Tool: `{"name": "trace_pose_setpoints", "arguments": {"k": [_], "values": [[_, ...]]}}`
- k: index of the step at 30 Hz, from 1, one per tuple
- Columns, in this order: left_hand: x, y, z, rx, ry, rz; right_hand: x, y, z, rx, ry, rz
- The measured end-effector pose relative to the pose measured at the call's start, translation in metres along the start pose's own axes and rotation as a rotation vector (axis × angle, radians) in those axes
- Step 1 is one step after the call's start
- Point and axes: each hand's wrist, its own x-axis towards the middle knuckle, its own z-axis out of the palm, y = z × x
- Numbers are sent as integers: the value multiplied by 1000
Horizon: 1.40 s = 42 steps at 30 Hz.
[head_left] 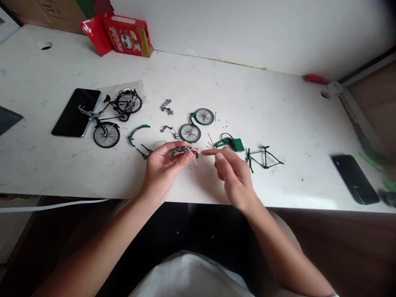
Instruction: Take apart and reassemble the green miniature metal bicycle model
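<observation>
The left hand (162,165) partly covers the small handlebar (184,149); I can't make out the tiny dark specks (227,127) near the wheels (204,116). The green object (371,161) far right is blurred, the cardboard box (52,14) cut off above.

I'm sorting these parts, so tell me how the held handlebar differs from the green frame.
The handlebar is silver with green ends; the frame looks green nearly throughout.
The handlebar is in the left hand, while the frame lies on the table.
The handlebar is the smaller, curved piece; the frame is larger, with mostly straight thin tubes.
Both look like model-bicycle parts.
</observation>
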Motion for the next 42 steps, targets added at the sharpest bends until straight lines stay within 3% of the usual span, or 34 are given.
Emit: {"name": "trace_pose_setpoints", "arguments": {"k": [5,10,16,19,22,27,32,42], "values": [[-2,-2,6,-23,54,30,-4,-6,20,60,-26,58],[-2,-9,0,33,28,100,-2,-1,20,197,-54,156],[-6,-8,0,143,24,148,-5,8,20,-153,117,-136],[-10,-6,3,221,46,181,-8,9,21,-176,154,-189],[-13,-6,4,280,47,211,-6,6,13,-203,129,-231],[-18,-8,5,391,-59,267,5,-6,-13,-167,-41,-225],[-19,-6,8,368,-107,173,8,-15,-21,-221,-165,-217],[-16,-1,8,260,-105,73,3,-16,-12,-336,-77,-235]]}}
